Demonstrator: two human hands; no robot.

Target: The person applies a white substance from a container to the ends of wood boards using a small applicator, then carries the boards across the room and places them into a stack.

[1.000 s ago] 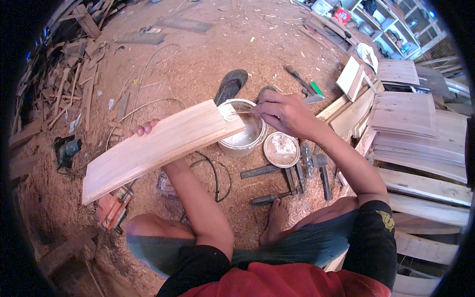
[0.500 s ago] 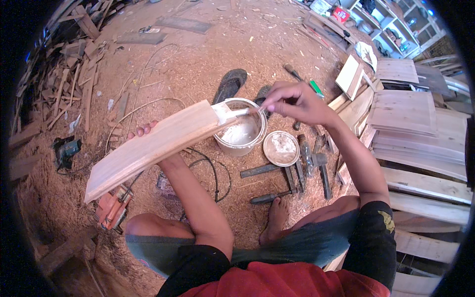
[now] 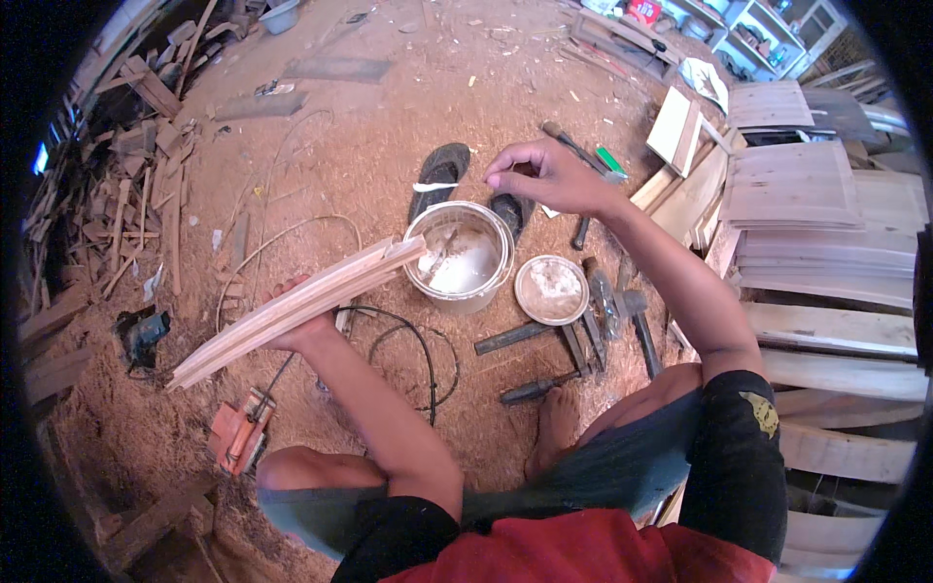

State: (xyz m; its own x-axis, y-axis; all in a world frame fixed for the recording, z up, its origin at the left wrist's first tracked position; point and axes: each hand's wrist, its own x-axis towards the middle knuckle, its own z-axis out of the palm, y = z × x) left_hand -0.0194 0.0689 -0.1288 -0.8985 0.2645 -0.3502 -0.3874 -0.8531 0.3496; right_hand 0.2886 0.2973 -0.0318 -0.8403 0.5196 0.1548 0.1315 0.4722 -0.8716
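Note:
My left hand (image 3: pixel 303 332) grips a pale wooden board (image 3: pixel 292 313). The board slants up to the right with its grooved edge toward me, and its far end reaches the bucket's left rim. In a pinch, my right hand (image 3: pixel 559 178) holds a thin stick (image 3: pixel 434 187) whose end is coated white. That coated end shows against a dark sandal (image 3: pixel 446 165); the bare part hardly stands out from the ground. Below it stands a white bucket (image 3: pixel 501 277) with thick white paste inside. Its paste-smeared lid (image 3: pixel 526 303) lies to the right.
Clamps (image 3: pixel 510 337) and a hammer (image 3: pixel 642 342) lie near my bare foot. An orange power tool (image 3: pixel 236 428) and a dark cable (image 3: pixel 428 340) are at left. Stacked panels (image 3: pixel 789 189) line the right side; scrap wood (image 3: pixel 146 185) is heaped far left. Sawdust covers the ground.
My right hand has drawn the stick away from the board's end, up and left above the bucket. The board has turned from its broad face onto its edge and lowered slightly.

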